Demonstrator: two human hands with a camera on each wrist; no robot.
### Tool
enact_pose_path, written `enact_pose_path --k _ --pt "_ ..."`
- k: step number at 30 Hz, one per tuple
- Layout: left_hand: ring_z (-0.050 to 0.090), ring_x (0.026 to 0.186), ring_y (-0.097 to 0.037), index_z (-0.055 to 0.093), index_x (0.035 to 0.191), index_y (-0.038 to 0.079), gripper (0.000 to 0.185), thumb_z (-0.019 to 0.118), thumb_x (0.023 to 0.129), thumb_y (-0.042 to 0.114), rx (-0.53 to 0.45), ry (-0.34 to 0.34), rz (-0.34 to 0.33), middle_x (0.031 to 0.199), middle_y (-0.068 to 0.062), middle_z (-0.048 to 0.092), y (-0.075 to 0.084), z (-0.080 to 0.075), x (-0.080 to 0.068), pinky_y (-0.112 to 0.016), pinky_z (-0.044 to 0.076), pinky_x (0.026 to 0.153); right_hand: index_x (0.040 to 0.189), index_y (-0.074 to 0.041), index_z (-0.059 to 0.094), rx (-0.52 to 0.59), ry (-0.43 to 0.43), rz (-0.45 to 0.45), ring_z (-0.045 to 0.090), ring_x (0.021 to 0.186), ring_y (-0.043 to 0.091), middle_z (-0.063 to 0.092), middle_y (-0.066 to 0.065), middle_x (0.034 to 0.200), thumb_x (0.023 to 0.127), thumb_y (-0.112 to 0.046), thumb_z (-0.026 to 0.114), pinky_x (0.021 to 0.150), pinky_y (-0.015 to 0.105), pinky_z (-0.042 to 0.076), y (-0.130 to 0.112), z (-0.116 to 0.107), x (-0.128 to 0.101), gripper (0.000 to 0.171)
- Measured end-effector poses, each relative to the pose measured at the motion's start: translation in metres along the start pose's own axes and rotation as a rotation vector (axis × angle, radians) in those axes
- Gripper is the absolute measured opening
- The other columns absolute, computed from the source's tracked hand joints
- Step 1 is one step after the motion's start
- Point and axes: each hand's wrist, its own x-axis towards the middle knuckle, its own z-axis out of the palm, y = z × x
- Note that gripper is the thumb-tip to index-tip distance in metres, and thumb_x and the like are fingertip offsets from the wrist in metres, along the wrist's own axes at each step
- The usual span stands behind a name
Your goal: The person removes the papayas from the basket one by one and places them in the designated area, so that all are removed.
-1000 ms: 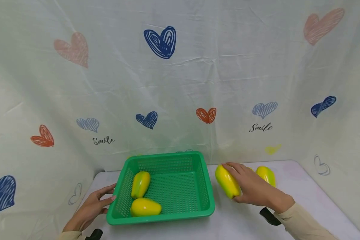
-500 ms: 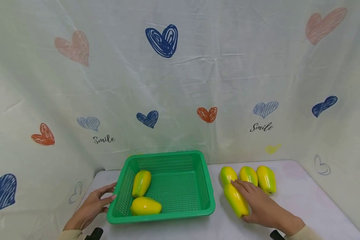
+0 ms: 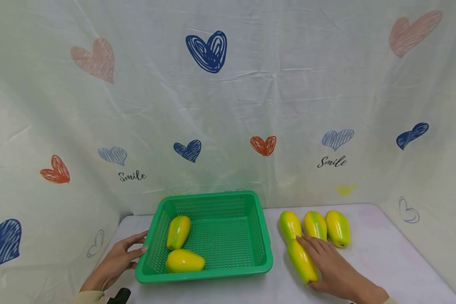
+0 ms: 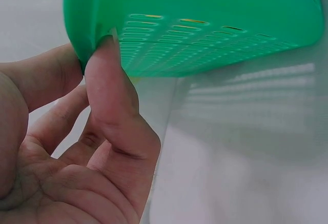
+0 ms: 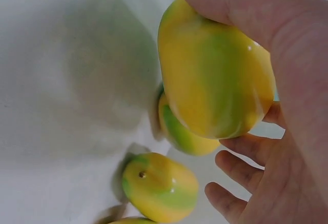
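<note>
the right hand [image 3: 336,270] lies nearest, at the front right of the white surface [image 3: 387,261], its thumb and fingers curled round a yellow-green mango [image 3: 302,261] that lies lengthwise on the surface; the right wrist view shows the thumb over the top of the fruit and the fingers loosely bent beside it. across at the front left, the left hand [image 3: 115,262] rests against the left wall of the green basket [image 3: 260,236], its fingers fairly straight and its thumb tip pressing the rim, as the left wrist view shows; it grips nothing. inside the basket two mangoes lie: one [image 3: 184,261] along the near wall, one [image 3: 178,232] tilted just behind it on the left side. further back on the right, a row of three mangoes [image 3: 314,225] lies side by side, the leftmost touching the far end of the held mango. behind everything hangs a pale cloth [image 3: 228,105] printed with hearts.
</note>
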Motion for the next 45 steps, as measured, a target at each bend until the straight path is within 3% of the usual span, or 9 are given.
enact_pose_path --k 22,33,45 --pt "0.062 0.089 -0.021 0.031 0.162 -0.004 0.067 0.064 0.106 0.012 0.008 0.004 -0.007 0.147 -0.035 0.041 0.001 0.001 0.000 -0.036 0.062 0.076 0.158 -0.001 0.039 -0.048 -0.050 0.067 0.047 0.138 0.046 0.045 0.024 0.154 0.066 -0.039 0.100 0.112 0.070 0.041 0.003 0.019 -0.002 0.118" --pt "0.061 0.088 -0.021 0.032 0.163 -0.004 0.067 0.064 0.107 0.013 0.004 0.002 0.005 0.148 -0.034 0.041 0.001 0.001 -0.001 -0.033 0.061 0.073 0.157 0.001 0.039 -0.064 -0.059 0.051 0.047 0.138 0.046 0.045 0.025 0.155 0.065 -0.044 0.101 0.112 0.070 0.041 0.001 0.017 -0.001 0.120" --pt "0.060 0.088 -0.021 0.031 0.163 -0.004 0.065 0.061 0.108 0.011 0.000 0.004 0.013 0.148 -0.034 0.041 0.001 0.001 -0.001 -0.031 0.060 0.072 0.162 -0.007 0.036 0.006 -0.149 0.146 0.042 0.145 0.045 0.038 0.022 0.163 0.068 -0.050 0.098 0.118 0.070 0.034 -0.005 0.005 -0.001 0.121"
